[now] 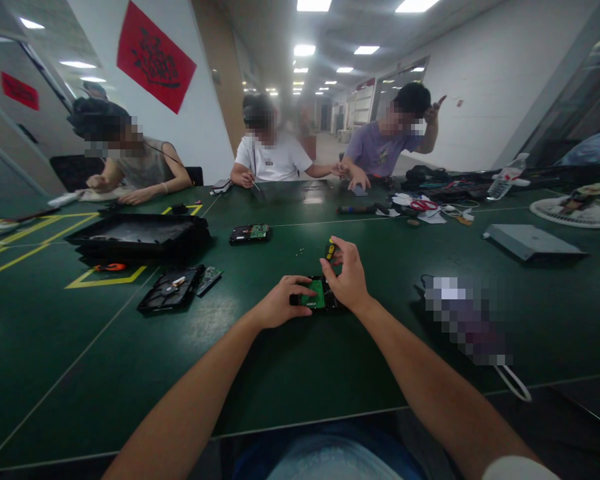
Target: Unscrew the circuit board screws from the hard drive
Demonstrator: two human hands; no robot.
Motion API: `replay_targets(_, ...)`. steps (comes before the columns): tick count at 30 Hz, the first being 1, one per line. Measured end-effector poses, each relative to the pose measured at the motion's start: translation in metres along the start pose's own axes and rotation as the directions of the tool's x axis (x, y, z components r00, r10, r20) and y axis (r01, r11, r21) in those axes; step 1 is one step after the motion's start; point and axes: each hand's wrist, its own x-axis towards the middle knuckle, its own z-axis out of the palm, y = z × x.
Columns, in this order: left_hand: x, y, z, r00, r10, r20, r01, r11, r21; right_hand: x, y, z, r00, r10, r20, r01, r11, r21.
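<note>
In front of me on the green table lies a hard drive (318,297), its green circuit board facing up. My left hand (286,300) grips its left end, thumb along the near edge and fingers reaching over the board. Between the thumb and fingers of my right hand (349,273) is a small screwdriver (331,251) with a yellow and black handle, held upright over the drive's right part. The hand hides its lower end and tip. Several tiny screws (300,251) are scattered just beyond the drive.
Stacked black trays (137,230) stand at the left, near an opened black case (173,290) and a loose circuit board (209,281). Another hard drive (250,233) lies farther back. A grey metal box (534,241) and a bottle (507,177) are at right. Several people sit opposite.
</note>
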Motion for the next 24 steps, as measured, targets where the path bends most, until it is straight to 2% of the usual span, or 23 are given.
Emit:
replay_targets(6, 0.0003, 0.0006, 0.0002, 1.0, 0.009, 0.001, -0.009, 1.0, 0.004, 0.0021, -0.0062, -0.0034, 1.0, -0.002, -0.007, 0.002, 0.999, -0.039)
replay_targets(12, 0.001, -0.0015, 0.001, 1.0, 0.013, 0.004, -0.013, 1.0, 0.002, 0.0002, -0.0071, -0.0011, 1.0, -0.003, -0.006, 0.003, 1.0, 0.019)
replay_targets(16, 0.001, -0.0008, 0.0008, 1.0, 0.016, -0.004, -0.016, 1.0, 0.005, 0.001, -0.0042, -0.0017, 1.0, 0.017, -0.021, -0.018, 0.999, -0.032)
replay_targets(24, 0.0011, -0.0004, -0.0002, 1.0, 0.008, 0.007, -0.008, 1.0, 0.013, 0.0011, -0.0098, -0.0024, 0.999, 0.031, 0.043, -0.031, 0.999, 0.007)
